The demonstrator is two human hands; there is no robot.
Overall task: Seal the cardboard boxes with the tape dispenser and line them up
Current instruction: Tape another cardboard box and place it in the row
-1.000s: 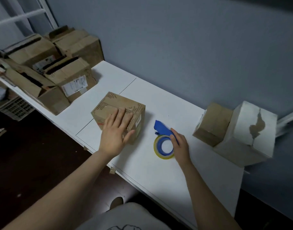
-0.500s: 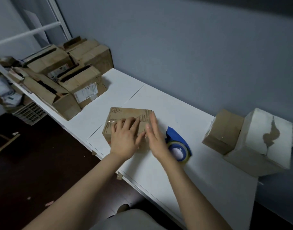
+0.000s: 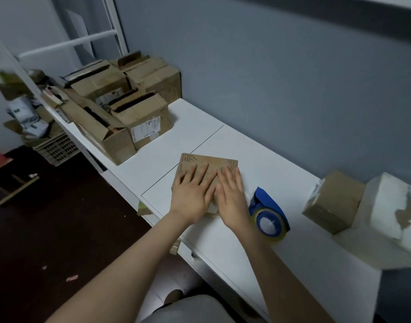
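Both the left hand [image 3: 192, 194] and right hand [image 3: 231, 195] press flat, fingers straight, on the small box [image 3: 209, 160] mid-bench [image 3: 304, 229]; its flaps might spring open once either hand lifts toward the tape dispenser [image 3: 268, 216] just beside it.

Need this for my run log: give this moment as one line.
left hand: flat on small box | right hand: flat on same box | tape dispenser: on table, unheld, beside right hand

Our left hand [image 3: 195, 194] and right hand [image 3: 232, 197] are bare, as are both forearms [image 3: 130, 264]. We wear a plain grey garment [image 3: 188, 310], seen at the bottom edge.
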